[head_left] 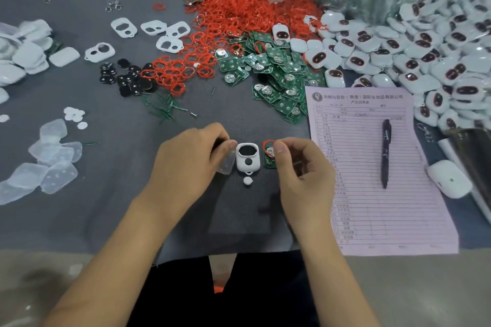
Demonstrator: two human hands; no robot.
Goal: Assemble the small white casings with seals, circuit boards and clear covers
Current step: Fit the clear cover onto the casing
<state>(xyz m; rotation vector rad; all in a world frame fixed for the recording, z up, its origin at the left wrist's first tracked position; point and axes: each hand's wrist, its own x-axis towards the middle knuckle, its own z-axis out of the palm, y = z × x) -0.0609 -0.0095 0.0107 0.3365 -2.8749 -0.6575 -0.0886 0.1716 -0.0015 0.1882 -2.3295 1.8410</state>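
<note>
Grey cloth covers the work table (pixel 79 194), with stock heaped along its far side. Head view only. Landmark: one white casing (pixel 247 157) lying face up on the cloth between both hands, its large and small openings showing dark. Just below the casing lies a small white disc (pixel 248 181). Left of the casing, touching its edge, the left hand (pixel 186 162) has its fingers curled round a clear cover (pixel 227 164). Right of the casing, the right hand (pixel 303 167) pinches a red seal ring (pixel 267 145) together with a green circuit board (pixel 269 160) between thumb and fingers. Beyond the casing: a heap of red seals (pixel 239 16), a spread of green boards (pixel 276 74) and black pads (pixel 127 77). Far right of the casing: a pile of finished white units (pixel 425 56), and a printed pink form (pixel 372 167) with a black pen (pixel 385 152) on it. Left of the casing: loose clear covers (pixel 50 159)
</note>
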